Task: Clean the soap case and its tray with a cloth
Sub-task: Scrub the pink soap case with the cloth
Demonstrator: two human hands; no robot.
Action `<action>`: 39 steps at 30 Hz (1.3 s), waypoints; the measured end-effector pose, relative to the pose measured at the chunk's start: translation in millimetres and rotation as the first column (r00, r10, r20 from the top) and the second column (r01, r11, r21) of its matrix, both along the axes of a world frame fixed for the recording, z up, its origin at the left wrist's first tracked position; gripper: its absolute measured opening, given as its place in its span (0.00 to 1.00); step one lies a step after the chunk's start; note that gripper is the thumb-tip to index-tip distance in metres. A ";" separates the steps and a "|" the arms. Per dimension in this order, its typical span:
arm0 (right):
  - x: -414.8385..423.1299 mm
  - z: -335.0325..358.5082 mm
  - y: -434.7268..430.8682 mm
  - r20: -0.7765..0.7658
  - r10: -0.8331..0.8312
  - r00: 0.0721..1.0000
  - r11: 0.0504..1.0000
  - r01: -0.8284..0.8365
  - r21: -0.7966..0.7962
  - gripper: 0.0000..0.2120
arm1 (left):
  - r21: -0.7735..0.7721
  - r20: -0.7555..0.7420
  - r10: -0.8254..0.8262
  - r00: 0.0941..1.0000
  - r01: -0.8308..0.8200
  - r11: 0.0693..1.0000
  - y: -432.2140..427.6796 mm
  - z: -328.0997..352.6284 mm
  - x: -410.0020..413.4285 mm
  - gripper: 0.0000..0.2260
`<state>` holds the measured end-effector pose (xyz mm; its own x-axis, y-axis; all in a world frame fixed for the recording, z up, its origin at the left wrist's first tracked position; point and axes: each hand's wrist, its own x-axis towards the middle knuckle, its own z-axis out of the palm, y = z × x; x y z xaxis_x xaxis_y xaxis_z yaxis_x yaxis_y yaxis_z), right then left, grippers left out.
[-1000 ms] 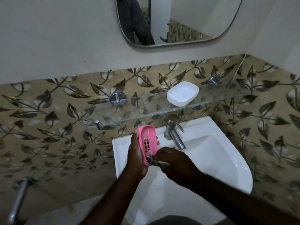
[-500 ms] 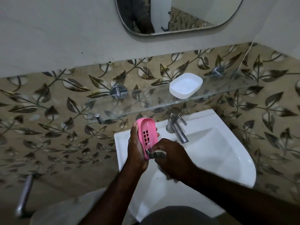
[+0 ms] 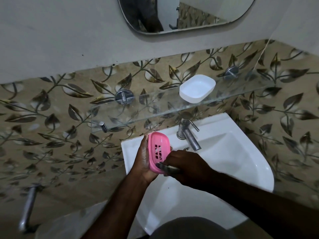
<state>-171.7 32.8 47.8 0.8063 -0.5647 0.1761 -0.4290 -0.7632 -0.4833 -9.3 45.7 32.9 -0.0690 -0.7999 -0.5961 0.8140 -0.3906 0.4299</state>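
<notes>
My left hand [image 3: 144, 163] grips a pink slotted soap tray [image 3: 158, 151], held upright on its edge above the left side of the white sink [image 3: 224, 161]. My right hand [image 3: 186, 167] holds a folded striped cloth [image 3: 166, 167] and presses it against the lower end of the pink tray. The white soap case [image 3: 197, 90] sits apart on the glass shelf [image 3: 155, 109] above the tap, with nothing inside it.
A chrome tap [image 3: 188, 133] stands at the back of the sink, just right of the pink tray. A mirror [image 3: 181, 12] hangs on the wall above. A metal pipe [image 3: 27, 209] runs at lower left. Leaf-patterned tiles cover both walls of the corner.
The right hand with the cloth has stayed at the tray's lower end with small rubbing shifts. The view has tilted, so everything sits a little higher in the frame.
</notes>
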 end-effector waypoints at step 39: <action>43.1 18.0 21.3 0.364 -0.357 0.860 0.915 0.243 0.323 0.07 | -0.445 0.013 0.332 0.943 -0.292 0.847 1.6 13.7 -11.4 0.23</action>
<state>-128.6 54.1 65.8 0.4776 -0.8376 0.2652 -0.3374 -0.4535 -0.8249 -20.8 47.3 46.6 0.2630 -0.9480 -0.1792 0.8136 0.1181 0.5694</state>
